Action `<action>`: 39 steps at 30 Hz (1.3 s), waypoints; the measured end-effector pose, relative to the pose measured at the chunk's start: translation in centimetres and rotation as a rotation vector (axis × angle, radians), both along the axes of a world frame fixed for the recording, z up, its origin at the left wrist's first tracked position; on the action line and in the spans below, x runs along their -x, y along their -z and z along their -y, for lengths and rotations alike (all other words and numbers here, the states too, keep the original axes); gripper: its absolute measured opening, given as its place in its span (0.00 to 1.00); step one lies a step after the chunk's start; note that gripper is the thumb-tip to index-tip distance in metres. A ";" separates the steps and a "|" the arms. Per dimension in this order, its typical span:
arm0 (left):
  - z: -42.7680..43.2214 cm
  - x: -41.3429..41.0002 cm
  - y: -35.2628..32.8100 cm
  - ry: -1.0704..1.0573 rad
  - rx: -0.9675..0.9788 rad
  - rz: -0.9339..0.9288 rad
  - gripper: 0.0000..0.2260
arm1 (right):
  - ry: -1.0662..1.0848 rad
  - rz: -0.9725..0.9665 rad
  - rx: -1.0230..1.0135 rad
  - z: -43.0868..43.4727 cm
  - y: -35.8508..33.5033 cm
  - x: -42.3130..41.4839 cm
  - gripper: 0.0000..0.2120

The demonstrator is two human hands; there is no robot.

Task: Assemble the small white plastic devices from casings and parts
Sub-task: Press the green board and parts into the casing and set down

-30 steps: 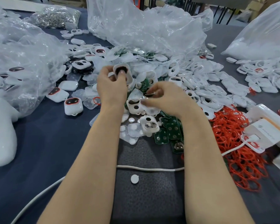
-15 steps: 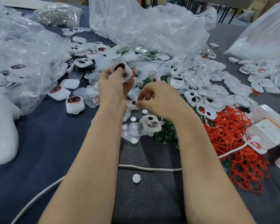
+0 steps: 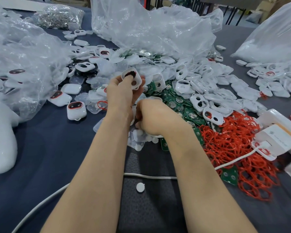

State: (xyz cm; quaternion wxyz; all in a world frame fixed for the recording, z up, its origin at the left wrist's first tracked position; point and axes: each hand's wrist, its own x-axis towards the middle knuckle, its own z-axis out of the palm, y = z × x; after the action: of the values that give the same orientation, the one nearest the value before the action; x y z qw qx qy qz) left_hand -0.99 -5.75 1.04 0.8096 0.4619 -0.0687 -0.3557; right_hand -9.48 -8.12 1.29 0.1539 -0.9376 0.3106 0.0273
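Note:
My left hand [image 3: 123, 96] holds up a white casing [image 3: 132, 78] with a dark window, the thumb pressing on its face. My right hand [image 3: 152, 117] is just below and to the right, knuckles up, its fingers curled down into a heap of translucent pads [image 3: 138, 141]; what they hold is hidden. Loose white casings [image 3: 208, 88] are piled to the right, with green circuit boards [image 3: 183, 105] and red rubber rings [image 3: 233, 145] nearer me. Assembled devices [image 3: 76, 111] with red-rimmed windows lie on the left.
Crumpled clear plastic bags [image 3: 149, 31] stand at the back and on the left [image 3: 23, 64]. A white charger box [image 3: 277, 137] sits at the right with its cable [image 3: 149, 176] crossing in front of me. A small white disc [image 3: 140, 187] lies on the dark cloth.
My right hand dropped from beside the casing toward me into the translucent pads. The left hand tilted the casing, and its thumb now presses the face.

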 end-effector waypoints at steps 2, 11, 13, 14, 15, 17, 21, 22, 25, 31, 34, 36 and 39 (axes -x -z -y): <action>0.0 0.0 0.1 0.012 -0.018 0.013 0.04 | 0.012 -0.006 0.000 0.0 0.3 -0.2 0.02; 0.6 0.4 1.0 0.084 -0.112 0.162 0.03 | 0.450 0.851 -0.303 3.1 -0.1 2.1 0.03; 0.9 0.7 1.2 0.133 -0.136 0.210 0.02 | 0.543 1.110 -0.645 3.7 0.2 2.3 0.05; 1.0 0.9 1.3 0.148 -0.146 0.240 0.03 | 0.576 1.199 -0.799 3.9 0.3 2.3 0.05; 1.1 1.0 1.5 0.155 -0.150 0.267 0.05 | 0.607 1.261 -0.922 4.1 0.4 2.3 0.04; 1.3 1.2 1.6 0.156 -0.150 0.301 0.06 | 0.638 1.338 -1.078 4.5 0.6 2.3 0.04; 1.3 1.3 1.8 0.148 -0.160 0.323 0.06 | 0.629 1.348 -1.056 4.8 0.9 2.3 0.07; 1.3 1.3 1.8 0.148 -0.166 0.328 0.06 | 0.621 1.350 -1.032 4.8 1.0 2.3 0.08; 1.4 1.3 1.8 0.143 -0.174 0.319 0.06 | 0.590 1.339 -0.969 4.9 1.1 2.3 0.10; 1.4 1.4 1.7 0.150 -0.169 0.353 0.07 | 0.588 1.319 -0.916 4.8 1.1 2.0 0.06; 1.4 1.3 1.8 0.138 -0.160 0.360 0.06 | 0.604 1.298 -0.843 4.9 1.2 2.0 0.07; 1.5 1.3 1.9 0.129 -0.149 0.362 0.07 | 0.612 1.273 -0.741 5.0 1.2 2.0 0.07; 1.5 1.2 1.9 0.115 -0.145 0.355 0.06 | 0.586 1.252 -0.631 4.9 1.2 2.1 0.07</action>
State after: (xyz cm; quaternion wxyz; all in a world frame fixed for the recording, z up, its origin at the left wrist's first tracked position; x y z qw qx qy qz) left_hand -2.17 -7.29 -0.86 0.7278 0.5695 -0.2109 -0.3185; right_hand -11.58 -12.97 0.14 0.5635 -0.5685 0.3790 -0.4643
